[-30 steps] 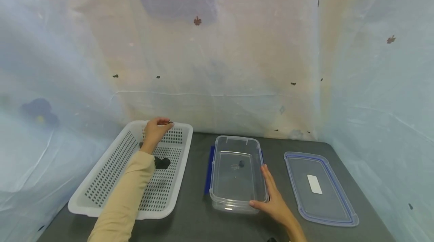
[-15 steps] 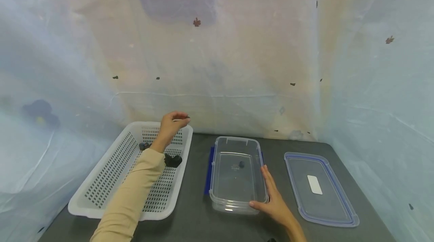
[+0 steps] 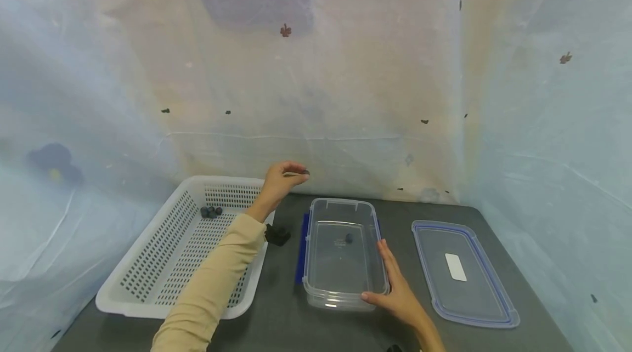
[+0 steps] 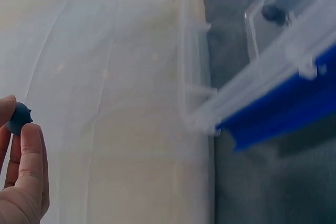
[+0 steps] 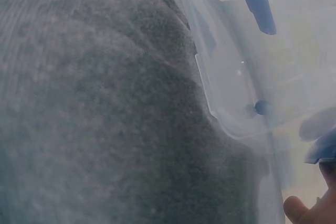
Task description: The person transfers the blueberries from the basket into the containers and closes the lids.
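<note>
In the head view my left hand (image 3: 280, 181) is raised over the gap between the basket and the container. It pinches a round dark blueberry (image 4: 19, 118) between thumb and fingertips, the small crown showing in the left wrist view. The clear plastic container (image 3: 345, 291) stands lidless, its blue side latches hanging out. A single blueberry (image 3: 349, 238) lies inside it. My right hand (image 3: 399, 291) rests against the container's near right corner, fingers along the right side and thumb at the front. Several blueberries (image 3: 211, 212) sit together in the white basket (image 3: 222, 179).
To the right, the clear lid (image 3: 476, 280) with a blue seal and white label lies flat on the dark grey table (image 3: 296, 330). A pale patterned sheet (image 3: 345, 94) hangs behind the table. My left sleeve (image 3: 217, 280) crosses over the basket.
My left hand has carried the blueberry rightward from above the basket's far end to beyond its right rim, uncovering the berries in the basket. The right hand and container stay put.
</note>
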A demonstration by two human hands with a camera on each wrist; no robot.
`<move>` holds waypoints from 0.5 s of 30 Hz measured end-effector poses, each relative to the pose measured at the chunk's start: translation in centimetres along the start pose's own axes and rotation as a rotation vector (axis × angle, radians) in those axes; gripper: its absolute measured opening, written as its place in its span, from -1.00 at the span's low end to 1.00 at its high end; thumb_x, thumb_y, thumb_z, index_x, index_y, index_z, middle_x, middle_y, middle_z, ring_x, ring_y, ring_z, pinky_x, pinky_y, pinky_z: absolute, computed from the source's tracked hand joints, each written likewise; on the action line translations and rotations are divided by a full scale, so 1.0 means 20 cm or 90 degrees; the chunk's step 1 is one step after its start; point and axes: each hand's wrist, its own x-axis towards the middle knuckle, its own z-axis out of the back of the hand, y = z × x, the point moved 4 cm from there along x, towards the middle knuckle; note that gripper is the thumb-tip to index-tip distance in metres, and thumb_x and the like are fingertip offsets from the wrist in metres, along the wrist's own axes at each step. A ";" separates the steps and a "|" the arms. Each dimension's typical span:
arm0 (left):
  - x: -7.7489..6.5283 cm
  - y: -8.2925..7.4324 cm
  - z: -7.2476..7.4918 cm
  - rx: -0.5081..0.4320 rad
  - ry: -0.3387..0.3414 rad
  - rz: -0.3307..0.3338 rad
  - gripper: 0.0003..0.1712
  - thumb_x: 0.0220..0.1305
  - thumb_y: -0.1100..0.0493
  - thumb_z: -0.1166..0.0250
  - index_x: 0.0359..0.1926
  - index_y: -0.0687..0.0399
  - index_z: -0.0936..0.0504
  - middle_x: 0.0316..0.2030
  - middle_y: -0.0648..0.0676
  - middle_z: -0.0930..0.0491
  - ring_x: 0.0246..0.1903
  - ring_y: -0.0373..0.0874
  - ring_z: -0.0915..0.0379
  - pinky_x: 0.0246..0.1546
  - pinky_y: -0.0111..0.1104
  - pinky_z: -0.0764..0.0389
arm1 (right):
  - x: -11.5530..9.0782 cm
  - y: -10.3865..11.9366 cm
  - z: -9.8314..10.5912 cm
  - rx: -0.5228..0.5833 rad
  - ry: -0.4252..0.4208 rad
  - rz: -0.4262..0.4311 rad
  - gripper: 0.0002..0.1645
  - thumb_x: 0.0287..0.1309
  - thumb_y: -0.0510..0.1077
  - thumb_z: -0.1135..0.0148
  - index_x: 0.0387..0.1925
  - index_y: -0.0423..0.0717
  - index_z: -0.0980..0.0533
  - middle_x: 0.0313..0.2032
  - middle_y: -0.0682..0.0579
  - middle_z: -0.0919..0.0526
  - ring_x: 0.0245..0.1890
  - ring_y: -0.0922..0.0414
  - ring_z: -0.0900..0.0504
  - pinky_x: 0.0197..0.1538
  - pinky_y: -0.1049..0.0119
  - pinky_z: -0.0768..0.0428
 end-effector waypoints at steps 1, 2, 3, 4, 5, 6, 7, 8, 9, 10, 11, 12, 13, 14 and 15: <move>0.00 0.00 -0.02 -0.005 0.003 -0.001 -0.63 0.21 0.29 -0.37 0.03 0.32 -0.59 -0.02 0.19 -0.54 -0.01 0.09 -0.52 0.01 -0.09 -0.50 | 0.00 0.00 0.00 0.002 -0.001 0.000 0.39 -0.26 -0.16 -0.58 0.52 -0.12 0.09 0.50 -0.07 0.19 0.41 -0.31 0.16 0.19 -0.44 0.10; 0.01 0.00 -0.05 -0.004 0.009 -0.003 -0.63 0.21 0.29 -0.37 0.03 0.32 -0.59 -0.02 0.19 -0.55 -0.02 0.08 -0.52 0.00 -0.10 -0.51 | 0.00 0.00 0.00 0.004 -0.002 -0.001 0.39 -0.27 -0.17 -0.58 0.52 -0.13 0.09 0.50 -0.07 0.19 0.41 -0.30 0.16 0.19 -0.44 0.10; 0.01 0.01 -0.07 -0.006 0.013 -0.001 -0.64 0.21 0.29 -0.37 0.03 0.32 -0.59 -0.03 0.18 -0.55 -0.02 0.08 -0.53 -0.01 -0.12 -0.51 | 0.00 0.00 0.00 0.007 -0.003 -0.003 0.39 -0.27 -0.17 -0.58 0.52 -0.13 0.09 0.50 -0.06 0.19 0.41 -0.30 0.17 0.19 -0.44 0.11; 0.01 0.01 -0.10 -0.008 0.017 0.000 -0.64 0.21 0.29 -0.37 0.02 0.32 -0.59 -0.04 0.18 -0.56 -0.03 0.07 -0.53 -0.03 -0.14 -0.52 | 0.00 0.00 0.00 0.011 -0.004 -0.005 0.39 -0.27 -0.17 -0.58 0.51 -0.14 0.09 0.50 -0.06 0.19 0.41 -0.29 0.17 0.19 -0.44 0.11; 0.01 0.01 -0.12 -0.009 0.024 -0.001 -0.63 0.21 0.30 -0.37 0.03 0.34 -0.59 -0.04 0.18 -0.57 -0.03 0.07 -0.53 -0.04 -0.15 -0.52 | 0.00 0.01 0.00 0.014 -0.005 -0.006 0.38 -0.27 -0.18 -0.58 0.51 -0.14 0.09 0.50 -0.06 0.19 0.41 -0.29 0.17 0.19 -0.44 0.12; 0.01 0.01 -0.15 -0.011 0.028 -0.002 -0.63 0.20 0.31 -0.37 0.02 0.35 -0.58 -0.05 0.18 -0.57 -0.04 0.07 -0.53 -0.05 -0.15 -0.53 | 0.00 0.01 0.00 0.016 -0.005 -0.007 0.38 -0.27 -0.18 -0.58 0.51 -0.15 0.09 0.50 -0.05 0.19 0.41 -0.29 0.17 0.19 -0.44 0.12; 0.01 0.01 -0.18 -0.013 0.033 -0.001 -0.64 0.20 0.31 -0.37 0.02 0.35 -0.59 -0.06 0.18 -0.58 -0.05 0.07 -0.53 -0.05 -0.16 -0.53 | 0.00 0.01 0.00 0.018 -0.006 -0.008 0.38 -0.27 -0.18 -0.58 0.51 -0.15 0.08 0.50 -0.05 0.19 0.41 -0.29 0.17 0.19 -0.44 0.12; 0.01 0.02 -0.20 -0.014 0.038 0.002 -0.64 0.20 0.31 -0.37 0.02 0.34 -0.59 -0.07 0.16 -0.59 -0.05 0.06 -0.53 -0.04 -0.16 -0.53 | 0.00 0.01 0.00 0.020 -0.007 -0.008 0.38 -0.27 -0.18 -0.58 0.51 -0.15 0.08 0.50 -0.05 0.19 0.41 -0.29 0.17 0.19 -0.43 0.12; 0.01 0.02 -0.23 -0.015 0.043 0.005 -0.64 0.20 0.30 -0.37 0.01 0.33 -0.60 -0.07 0.15 -0.60 -0.05 0.05 -0.53 -0.05 -0.16 -0.53 | 0.00 0.01 0.00 0.022 -0.007 -0.007 0.38 -0.27 -0.19 -0.57 0.51 -0.15 0.08 0.50 -0.05 0.19 0.41 -0.29 0.17 0.19 -0.43 0.12; 0.01 0.02 -0.25 -0.015 0.049 0.002 -0.65 0.20 0.30 -0.37 0.02 0.33 -0.60 -0.08 0.15 -0.60 -0.06 0.05 -0.53 -0.04 -0.16 -0.53 | 0.00 0.01 0.00 0.022 -0.007 -0.006 0.38 -0.27 -0.19 -0.57 0.51 -0.15 0.08 0.50 -0.06 0.19 0.41 -0.30 0.17 0.19 -0.43 0.11; 0.01 0.02 -0.28 -0.015 0.055 0.002 -0.65 0.21 0.30 -0.36 0.02 0.32 -0.60 -0.08 0.14 -0.60 -0.06 0.04 -0.53 -0.03 -0.15 -0.53 | 0.00 0.01 -0.01 0.022 -0.008 -0.005 0.38 -0.27 -0.19 -0.57 0.51 -0.15 0.08 0.50 -0.07 0.19 0.41 -0.30 0.16 0.19 -0.43 0.11; 0.01 0.02 -0.30 -0.016 0.061 0.002 -0.65 0.22 0.29 -0.36 0.02 0.31 -0.60 -0.08 0.14 -0.60 -0.05 0.03 -0.53 -0.03 -0.15 -0.52 | 0.00 0.01 -0.01 0.024 -0.008 -0.005 0.38 -0.28 -0.19 -0.57 0.51 -0.16 0.08 0.50 -0.08 0.19 0.41 -0.30 0.16 0.19 -0.43 0.11; 0.00 0.02 -0.33 -0.016 0.068 0.002 -0.65 0.23 0.27 -0.36 0.03 0.30 -0.60 -0.08 0.12 -0.60 -0.05 0.02 -0.53 -0.02 -0.16 -0.52 | 0.00 0.01 -0.01 0.024 -0.009 -0.004 0.38 -0.28 -0.19 -0.57 0.51 -0.16 0.09 0.50 -0.09 0.19 0.41 -0.30 0.16 0.19 -0.43 0.11; 0.00 0.02 -0.35 -0.014 0.074 0.001 -0.65 0.23 0.26 -0.35 0.03 0.28 -0.61 -0.08 0.11 -0.59 -0.06 0.00 -0.53 -0.02 -0.16 -0.52 | 0.00 0.01 -0.01 0.026 -0.009 -0.003 0.38 -0.28 -0.20 -0.57 0.51 -0.16 0.09 0.50 -0.12 0.19 0.41 -0.31 0.16 0.19 -0.43 0.11; 0.00 0.02 -0.38 -0.013 0.079 -0.003 -0.65 0.24 0.26 -0.35 0.03 0.28 -0.61 -0.08 0.10 -0.60 -0.06 -0.01 -0.54 -0.03 -0.17 -0.53 | 0.00 0.01 -0.01 0.026 -0.010 -0.003 0.38 -0.28 -0.20 -0.57 0.51 -0.16 0.09 0.50 -0.12 0.19 0.41 -0.30 0.16 0.19 -0.43 0.11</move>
